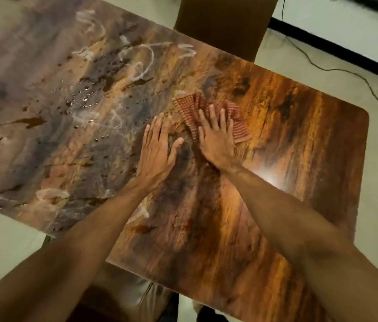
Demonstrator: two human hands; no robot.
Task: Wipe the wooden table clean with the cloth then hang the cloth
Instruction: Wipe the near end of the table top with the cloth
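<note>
A wooden table (288, 140) fills most of the view. Its left half is dull, with white smears (137, 66), dark splashes and water drops (83, 96). Its right half shines orange-brown. A red checked cloth (239, 129) lies crumpled near the middle. My right hand (216, 138) presses flat on the cloth with straight, spread fingers. My left hand (157, 147) rests flat on the bare wood just left of the cloth, fingers straight, holding nothing.
A brown chair back (225, 22) stands at the table's far edge. A thin black cable (336, 70) runs over the pale floor at the right. Another chair seat (113, 296) shows below the near table edge.
</note>
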